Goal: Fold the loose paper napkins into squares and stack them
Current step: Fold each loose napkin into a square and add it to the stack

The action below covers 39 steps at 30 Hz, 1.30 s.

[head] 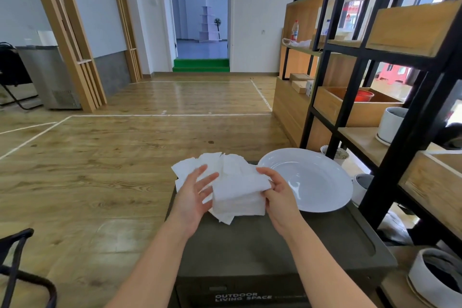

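Where the dark box (262, 252) printed "OUTDOOR LIVING SPACE" fills the near foreground, its flat lid serves as the tabletop, and both bare forearms reach out over it. On the far part of that lid lies the heap of paper napkins (225, 170), white, soft and lightly textured, crumpled and overlapping at odd angles, with corners sticking out past the lid's left and far edges. Nearest on the heap is a thicker wad of napkins (237, 195), roughly squared, its layered edges showing along the near side. The right hand (277, 192) holds this wad at its right edge, the grip clamped with fingers curled over the top and thumb underneath. The left hand (197, 190) is at the wad's left side, its grip apart, fingers straight and spread with the palm turned toward the paper. Just right of the heap a large white plate (325, 197) rests on the same lid, glossy and shallow. Beyond the plate rises a black-framed wooden shelf (390, 62) carrying white pots. Past the box, wooden floor (150, 132) stretches to a doorway with a green step (201, 64)
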Available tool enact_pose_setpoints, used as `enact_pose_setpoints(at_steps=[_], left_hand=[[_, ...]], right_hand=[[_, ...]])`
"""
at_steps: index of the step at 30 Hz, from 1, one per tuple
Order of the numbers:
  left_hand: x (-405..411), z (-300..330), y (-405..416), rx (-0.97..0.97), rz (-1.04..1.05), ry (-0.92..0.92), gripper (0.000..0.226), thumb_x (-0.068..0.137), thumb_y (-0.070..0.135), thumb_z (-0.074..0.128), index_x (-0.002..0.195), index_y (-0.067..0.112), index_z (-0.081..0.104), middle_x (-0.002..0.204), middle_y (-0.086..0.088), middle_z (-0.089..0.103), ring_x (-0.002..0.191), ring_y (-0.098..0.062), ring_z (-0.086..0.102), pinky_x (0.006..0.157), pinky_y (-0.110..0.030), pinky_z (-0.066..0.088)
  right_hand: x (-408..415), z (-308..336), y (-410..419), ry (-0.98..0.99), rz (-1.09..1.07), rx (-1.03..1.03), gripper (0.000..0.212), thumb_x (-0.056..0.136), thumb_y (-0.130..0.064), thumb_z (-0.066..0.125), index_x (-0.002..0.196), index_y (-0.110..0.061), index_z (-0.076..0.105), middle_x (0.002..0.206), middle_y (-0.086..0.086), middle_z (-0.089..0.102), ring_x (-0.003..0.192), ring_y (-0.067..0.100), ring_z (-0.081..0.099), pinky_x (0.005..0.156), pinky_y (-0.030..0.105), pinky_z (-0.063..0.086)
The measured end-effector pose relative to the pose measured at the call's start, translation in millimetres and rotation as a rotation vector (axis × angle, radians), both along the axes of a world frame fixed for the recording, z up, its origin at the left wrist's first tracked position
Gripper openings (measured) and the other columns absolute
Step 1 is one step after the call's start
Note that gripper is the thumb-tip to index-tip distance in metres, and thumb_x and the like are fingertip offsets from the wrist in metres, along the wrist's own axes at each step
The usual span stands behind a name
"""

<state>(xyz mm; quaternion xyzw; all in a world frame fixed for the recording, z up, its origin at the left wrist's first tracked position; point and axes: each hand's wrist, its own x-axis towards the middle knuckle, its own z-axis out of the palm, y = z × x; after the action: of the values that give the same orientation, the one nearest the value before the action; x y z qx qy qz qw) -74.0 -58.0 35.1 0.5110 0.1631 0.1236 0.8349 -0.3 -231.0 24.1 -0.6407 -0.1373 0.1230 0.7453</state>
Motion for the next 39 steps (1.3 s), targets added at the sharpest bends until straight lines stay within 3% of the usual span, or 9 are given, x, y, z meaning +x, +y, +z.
enact_pose_setpoints(at_steps=[2, 5, 10, 18, 21, 24, 30, 35, 39], left_hand=[[2.1, 2.1, -6.4, 0.189, -0.1, 0.195, 0.035, 0.093, 0.051, 0.047, 0.111, 0.028, 0.066, 0.112, 0.001, 0.068, 0.102, -0.02, 0.062, 0.086, -0.037, 0.051], [3.4, 4.1, -10.5, 0.429, -0.165, 0.274, 0.029, 0.084, 0.052, 0.06, 0.1, 0.031, 0.073, 0.112, 0.009, 0.067, 0.108, -0.017, 0.057, 0.096, -0.037, 0.048], [1.4, 1.2, -11.2, 0.66, -0.182, 0.215, 0.014, 0.081, 0.034, 0.072, 0.093, 0.028, 0.076, 0.103, 0.012, 0.071, 0.104, -0.01, 0.06, 0.09, -0.029, 0.05], [-4.6, -2.4, -0.9, 0.712, -0.203, 0.173, 0.013, 0.088, 0.033, 0.064, 0.082, 0.036, 0.076, 0.087, 0.023, 0.07, 0.088, 0.002, 0.062, 0.07, -0.016, 0.045], [-5.2, -10.6, -2.1, 0.644, -0.229, 0.191, 0.015, 0.091, 0.036, 0.06, 0.088, 0.037, 0.075, 0.098, 0.018, 0.069, 0.096, -0.003, 0.061, 0.077, -0.02, 0.048], [-2.9, -22.5, -9.1, 0.606, -0.145, 0.24, 0.02, 0.091, 0.041, 0.058, 0.107, 0.034, 0.065, 0.12, 0.011, 0.056, 0.113, -0.012, 0.051, 0.096, -0.033, 0.046], [-8.0, -36.7, -21.6, 0.716, 0.051, 0.19, 0.02, 0.09, 0.034, 0.061, 0.105, 0.024, 0.067, 0.111, 0.005, 0.064, 0.099, -0.01, 0.058, 0.075, -0.019, 0.048], [-8.7, -35.4, -19.7, 0.656, -0.044, 0.136, 0.015, 0.095, 0.038, 0.049, 0.095, 0.036, 0.064, 0.104, 0.014, 0.064, 0.099, -0.007, 0.059, 0.073, -0.016, 0.048], [-8.7, -32.7, -19.7, 0.62, -0.116, 0.182, 0.018, 0.097, 0.045, 0.041, 0.095, 0.038, 0.058, 0.104, 0.018, 0.059, 0.095, -0.003, 0.056, 0.065, -0.011, 0.041]], right_hand=[[-4.0, -0.2, -0.9, -0.055, -0.02, -0.066, 0.055, 0.092, 0.003, 0.041, 0.092, -0.043, 0.071, 0.11, -0.004, 0.067, 0.109, 0.02, 0.057, 0.093, 0.041, 0.05], [-10.2, -0.4, -1.4, -0.103, -0.042, -0.086, 0.049, 0.094, 0.005, 0.041, 0.098, -0.033, 0.071, 0.075, -0.008, 0.07, 0.089, 0.009, 0.063, 0.102, 0.044, 0.043], [-15.4, 3.6, 0.6, -0.174, -0.067, -0.042, 0.03, 0.094, -0.004, 0.053, 0.099, -0.03, 0.067, 0.076, -0.004, 0.072, 0.084, 0.015, 0.065, 0.086, 0.034, 0.054], [-11.2, -4.6, -4.4, 0.25, 0.089, -0.075, 0.029, 0.097, -0.046, 0.042, 0.108, -0.031, 0.064, 0.109, 0.0, 0.069, 0.099, 0.021, 0.066, 0.08, 0.034, 0.057], [-16.3, -17.7, -6.5, 0.188, 0.102, -0.216, 0.022, 0.094, -0.043, 0.052, 0.099, -0.029, 0.067, 0.105, -0.004, 0.069, 0.099, 0.015, 0.065, 0.09, 0.036, 0.053], [-21.3, -26.9, -5.7, 0.118, 0.015, -0.271, 0.022, 0.093, -0.036, 0.056, 0.088, -0.021, 0.072, 0.096, -0.003, 0.07, 0.092, 0.015, 0.065, 0.076, 0.028, 0.052], [-24.1, -32.6, -4.9, 0.038, -0.072, -0.25, 0.01, 0.09, -0.035, 0.061, 0.087, -0.029, 0.069, 0.097, -0.008, 0.065, 0.095, 0.013, 0.059, 0.073, 0.02, 0.047], [-22.3, -30.5, -3.9, 0.139, -0.05, -0.162, 0.017, 0.089, -0.051, 0.053, 0.098, -0.038, 0.059, 0.106, -0.012, 0.064, 0.101, 0.013, 0.061, 0.082, 0.028, 0.053], [-18.2, -32.7, -4.5, 0.152, -0.05, -0.197, 0.011, 0.094, -0.044, 0.05, 0.095, -0.038, 0.059, 0.108, -0.016, 0.06, 0.105, 0.009, 0.056, 0.096, 0.034, 0.044]])
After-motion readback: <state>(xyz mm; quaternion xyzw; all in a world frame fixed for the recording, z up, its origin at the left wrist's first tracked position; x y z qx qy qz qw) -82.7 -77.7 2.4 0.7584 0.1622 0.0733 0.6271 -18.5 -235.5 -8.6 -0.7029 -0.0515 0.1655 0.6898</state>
